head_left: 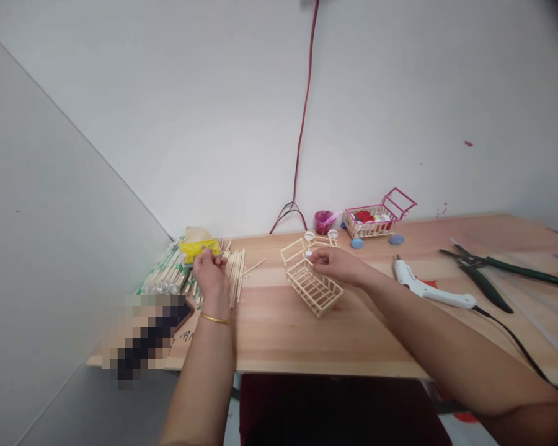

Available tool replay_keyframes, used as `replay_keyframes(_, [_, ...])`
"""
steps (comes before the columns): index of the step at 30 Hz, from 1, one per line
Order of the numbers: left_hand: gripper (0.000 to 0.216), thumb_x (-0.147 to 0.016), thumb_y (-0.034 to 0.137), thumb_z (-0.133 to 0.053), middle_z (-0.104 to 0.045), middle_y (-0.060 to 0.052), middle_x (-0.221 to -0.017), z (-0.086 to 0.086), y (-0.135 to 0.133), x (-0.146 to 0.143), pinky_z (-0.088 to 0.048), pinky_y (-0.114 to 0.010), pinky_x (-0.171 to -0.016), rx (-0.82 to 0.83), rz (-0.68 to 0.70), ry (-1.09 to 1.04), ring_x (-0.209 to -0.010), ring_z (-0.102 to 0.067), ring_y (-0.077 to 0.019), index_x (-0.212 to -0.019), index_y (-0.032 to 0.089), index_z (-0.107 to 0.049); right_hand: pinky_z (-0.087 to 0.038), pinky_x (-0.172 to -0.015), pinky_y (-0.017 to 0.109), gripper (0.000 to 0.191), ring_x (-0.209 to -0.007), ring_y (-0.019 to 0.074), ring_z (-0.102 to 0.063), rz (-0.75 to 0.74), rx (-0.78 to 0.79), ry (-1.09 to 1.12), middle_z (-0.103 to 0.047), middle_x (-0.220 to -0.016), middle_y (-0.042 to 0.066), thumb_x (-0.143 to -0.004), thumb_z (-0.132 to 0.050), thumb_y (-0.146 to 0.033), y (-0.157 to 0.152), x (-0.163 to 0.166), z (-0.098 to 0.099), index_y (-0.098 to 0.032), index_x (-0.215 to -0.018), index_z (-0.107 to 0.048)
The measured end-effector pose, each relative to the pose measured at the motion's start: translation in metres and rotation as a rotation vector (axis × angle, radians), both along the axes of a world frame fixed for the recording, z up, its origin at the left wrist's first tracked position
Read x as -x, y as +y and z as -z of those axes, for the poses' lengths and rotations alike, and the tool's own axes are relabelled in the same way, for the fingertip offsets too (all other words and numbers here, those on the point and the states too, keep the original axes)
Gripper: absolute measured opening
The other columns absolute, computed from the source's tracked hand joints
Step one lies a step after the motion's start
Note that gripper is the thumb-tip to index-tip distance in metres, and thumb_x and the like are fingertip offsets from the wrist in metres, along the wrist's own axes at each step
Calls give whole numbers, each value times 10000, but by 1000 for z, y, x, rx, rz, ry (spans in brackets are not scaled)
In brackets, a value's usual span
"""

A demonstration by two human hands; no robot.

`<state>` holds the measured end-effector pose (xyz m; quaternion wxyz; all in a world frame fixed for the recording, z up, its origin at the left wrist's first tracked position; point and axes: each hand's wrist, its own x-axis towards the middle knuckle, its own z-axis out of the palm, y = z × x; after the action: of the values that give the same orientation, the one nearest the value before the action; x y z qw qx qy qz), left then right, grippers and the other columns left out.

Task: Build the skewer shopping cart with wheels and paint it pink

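Observation:
My right hand (335, 265) pinches a small cart (314, 287) made of bare wooden sticks at its upper right corner. The cart has a slatted bottom, low rails and a stick handle frame slanting up at its back left. Behind that hand stand white round wheels (332, 235) and more joined sticks, partly covered by the fingers. My left hand (211, 272) is over the stick pile with its fingers curled together, right by a yellow tissue pack (199, 250). What those fingers hold, if anything, is hidden. Loose wooden sticks (235, 272) lie just to its right.
Bundled sticks in green-printed wrap (170, 267) lie at left. A finished pink-railed cart (371, 222), a purple cup (324, 223) and blue lumps (397, 240) stand by the wall. On the right are a white glue gun (428, 289), its cord, and green-handled pruning shears (516, 267).

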<state>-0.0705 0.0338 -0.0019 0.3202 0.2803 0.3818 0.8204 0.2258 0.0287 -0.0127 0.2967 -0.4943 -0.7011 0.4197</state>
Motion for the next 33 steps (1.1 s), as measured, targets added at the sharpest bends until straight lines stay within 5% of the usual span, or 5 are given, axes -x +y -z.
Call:
replay_keyframes(5, [277,-732,267,-508,-285,112,-507,-11,-4,7,-352,-185,-482,-31,-44,-64,-403,-294,-43,-610,205,-266,-372,-556,238,168,-589,118,-507,-7,-22,6,-572,-624,-33,-677,-621,-292,2,-4,1,-180,-803,-629])
replay_keyframes(12, [380,-820,404,-628,-432,58,-496,5,-12,-37,-418,-220,-542,33,265,290,-485,-462,-81,-561,181,-461,-341,-546,239,167,-558,109,-456,-16,-30,1,-508,-592,-48,-688,-604,-313,2,-4,0,-182,-792,-611])
replay_keyframes(14, [230,-784,384,-695,-554,29,-609,12,-15,-47,-439,-225,-595,47,438,417,-576,-540,-97,-764,169,-617,-340,-549,238,162,-560,109,-455,-23,-38,-1,-505,-594,-48,-690,-601,-310,1,-3,0,-182,-789,-609])
replay_keyframes(18, [353,-762,359,-732,-580,26,-720,18,-19,-58,-446,-246,-638,22,613,525,-596,-533,-92,-1073,205,-669,-344,-548,240,164,-566,112,-464,-29,-45,-10,-516,-604,-44,-691,-600,-306,1,-2,0,-182,-798,-619])
replay_keyframes(33, [119,-636,202,-750,-531,41,-529,32,-7,-61,-296,-213,-477,211,583,495,-471,-411,-76,-613,160,-642,-394,-592,249,191,-610,127,-515,-52,-70,-25,-579,-661,-21,-707,-595,-312,5,0,5,-180,-835,-648])
